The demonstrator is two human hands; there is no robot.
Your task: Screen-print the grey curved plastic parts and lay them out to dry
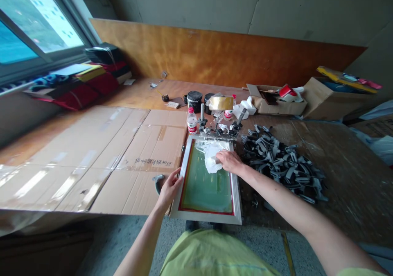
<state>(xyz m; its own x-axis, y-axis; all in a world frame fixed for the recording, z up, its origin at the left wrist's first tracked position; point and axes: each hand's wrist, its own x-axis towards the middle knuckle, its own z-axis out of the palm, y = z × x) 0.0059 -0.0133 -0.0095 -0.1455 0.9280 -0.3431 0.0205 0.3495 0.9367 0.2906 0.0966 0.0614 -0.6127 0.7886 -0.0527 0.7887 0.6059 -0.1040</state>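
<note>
Near the tabletop (307, 132)'s front edge, the frame (208, 217) is set with its long axis running rearward, its clamped end pointing away. Its left rail is touched by the left hand (170, 186)'s loosely bent fingers, whose grip cannot be told; the white wad (211, 155) is pinched in the right hand (229, 161)'s closed fingers, forearm slanted. "65cm" is written upside down on the cardboard (76, 153).

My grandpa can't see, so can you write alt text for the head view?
A person's right hand holds crumpled white material on a green panel in a silver frame, while the left hand touches the frame's left edge. Gray parts lie heaped at right, flat cardboard at left.
</note>
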